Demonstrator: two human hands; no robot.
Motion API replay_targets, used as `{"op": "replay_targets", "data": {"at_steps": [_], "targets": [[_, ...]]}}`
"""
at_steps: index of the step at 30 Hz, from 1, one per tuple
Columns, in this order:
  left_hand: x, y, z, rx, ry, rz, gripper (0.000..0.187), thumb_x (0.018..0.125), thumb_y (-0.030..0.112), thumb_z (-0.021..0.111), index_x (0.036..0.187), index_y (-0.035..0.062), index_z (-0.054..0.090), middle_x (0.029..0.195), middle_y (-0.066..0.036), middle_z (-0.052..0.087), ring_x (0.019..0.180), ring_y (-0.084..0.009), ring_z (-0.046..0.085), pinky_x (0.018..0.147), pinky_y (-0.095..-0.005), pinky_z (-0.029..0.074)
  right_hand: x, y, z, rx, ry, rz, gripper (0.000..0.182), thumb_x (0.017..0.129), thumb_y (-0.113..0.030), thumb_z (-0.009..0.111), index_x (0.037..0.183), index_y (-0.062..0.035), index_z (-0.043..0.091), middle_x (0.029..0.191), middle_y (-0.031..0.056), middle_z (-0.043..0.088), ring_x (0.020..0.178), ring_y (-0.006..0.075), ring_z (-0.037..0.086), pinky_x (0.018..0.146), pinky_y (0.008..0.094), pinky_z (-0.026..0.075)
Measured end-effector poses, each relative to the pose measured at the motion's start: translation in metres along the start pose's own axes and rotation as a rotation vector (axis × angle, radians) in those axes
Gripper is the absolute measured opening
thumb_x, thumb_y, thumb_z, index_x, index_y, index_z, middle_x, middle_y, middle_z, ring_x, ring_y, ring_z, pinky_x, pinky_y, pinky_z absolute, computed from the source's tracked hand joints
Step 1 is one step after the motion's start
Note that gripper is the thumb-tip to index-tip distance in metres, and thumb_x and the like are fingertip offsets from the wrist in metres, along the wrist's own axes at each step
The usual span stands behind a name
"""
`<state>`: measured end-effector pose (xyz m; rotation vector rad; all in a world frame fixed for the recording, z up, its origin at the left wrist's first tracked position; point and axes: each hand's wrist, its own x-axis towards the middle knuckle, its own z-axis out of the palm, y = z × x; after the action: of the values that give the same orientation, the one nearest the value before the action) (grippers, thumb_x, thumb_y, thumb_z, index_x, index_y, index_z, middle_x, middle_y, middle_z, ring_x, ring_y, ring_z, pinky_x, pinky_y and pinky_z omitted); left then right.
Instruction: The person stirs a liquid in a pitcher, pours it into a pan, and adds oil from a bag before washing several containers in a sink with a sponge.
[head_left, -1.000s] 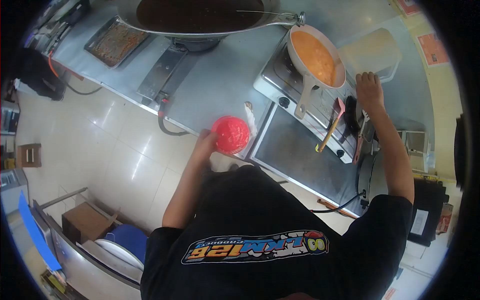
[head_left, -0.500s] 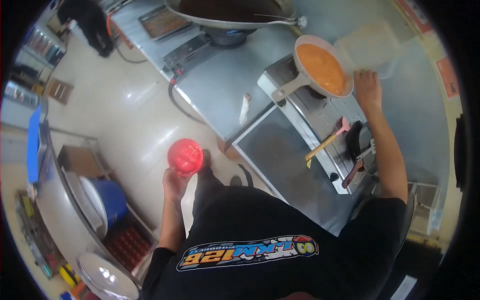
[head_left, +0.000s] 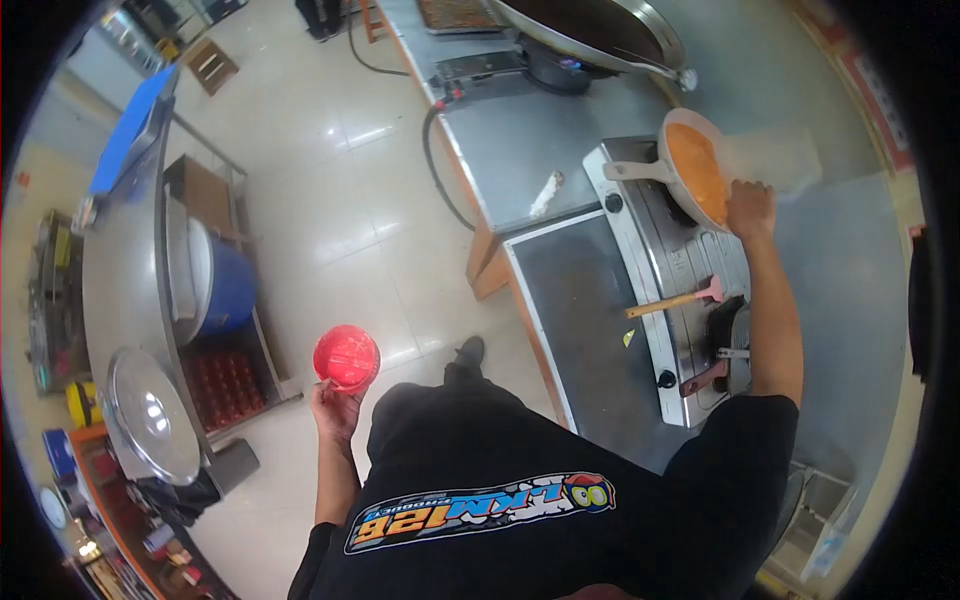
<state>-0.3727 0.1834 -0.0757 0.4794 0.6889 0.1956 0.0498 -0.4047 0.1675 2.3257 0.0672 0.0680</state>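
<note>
Beyond the left fingers lie a tiled floor point(head_left: 345, 260) and a steel table point(head_left: 125, 270), while a metal counter point(head_left: 500, 150) and a stove point(head_left: 670, 275) stand by the right ones. The red bowl point(head_left: 347, 358), round with no clear long axis, opens upward at the fingertips of the left hand point(head_left: 336, 408), which pinch its near rim. The right hand point(head_left: 752, 210) has bent fingers beside the pan point(head_left: 697, 170), whose handle points left away from them, and near a clear container point(head_left: 795, 160); their gap and contact I cannot tell.
</note>
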Motion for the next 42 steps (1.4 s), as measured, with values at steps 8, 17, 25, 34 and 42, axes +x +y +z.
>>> {"op": "replay_targets", "data": {"at_steps": [8,17,25,34,42], "targets": [[-0.094,0.012,-0.095,-0.195,-0.093,0.203,0.051,0.088,0.025,0.056,0.128,-0.0048,0.046,0.132,-0.020,0.051,0.121,-0.0328,0.051,0.105,-0.0516,0.039,0.045,0.075,-0.026,0.342,0.320,0.113,0.041,0.095,-0.036,0.044,0.122,-0.0087,0.058,0.116,0.0174,0.062,0.108,0.0331,0.058,0.091,0.0446,0.047],[-0.331,-0.006,-0.325,-0.455,0.203,0.452,0.051,0.082,0.025,0.054,0.128,0.0048,0.047,0.129,-0.015,0.054,0.116,-0.0321,0.055,0.101,-0.0517,0.041,-0.116,-0.107,-0.280,1.079,1.122,0.252,0.040,0.097,-0.032,0.039,0.117,-0.0048,0.061,0.108,0.0144,0.064,0.097,0.0267,0.060,0.085,0.0388,0.048],[-0.531,-0.035,-0.459,-0.711,0.510,0.866,0.056,0.080,0.029,0.056,0.129,0.0044,0.047,0.131,-0.013,0.052,0.121,-0.0312,0.050,0.100,-0.0504,0.041,-0.358,-0.404,-0.548,2.248,0.577,-0.591,0.032,0.096,-0.024,0.042,0.108,-0.0009,0.061,0.090,0.0064,0.065,0.081,0.0177,0.061,0.073,0.0306,0.050],[-0.584,0.020,-0.615,-0.923,0.781,1.093,0.056,0.079,0.033,0.057,0.130,0.0122,0.046,0.132,-0.009,0.051,0.120,-0.0282,0.049,0.098,-0.0491,0.039,-0.774,-0.693,-0.672,1.870,-1.180,-1.481,0.021,0.092,-0.028,0.052,0.079,-0.0117,0.054,0.063,-0.0042,0.051,0.055,0.0054,0.045,0.051,0.0225,0.034],[-0.654,-0.091,-0.655,-1.253,1.323,1.024,0.058,0.073,0.042,0.055,0.127,0.0212,0.051,0.120,-0.001,0.060,0.105,-0.0222,0.059,0.075,-0.0405,0.051,-1.079,-0.928,-0.710,0.859,-0.968,-2.153,0.026,0.086,-0.023,0.051,0.078,-0.0004,0.061,0.074,0.0067,0.061,0.066,0.0138,0.056,0.060,0.0281,0.045]]}}
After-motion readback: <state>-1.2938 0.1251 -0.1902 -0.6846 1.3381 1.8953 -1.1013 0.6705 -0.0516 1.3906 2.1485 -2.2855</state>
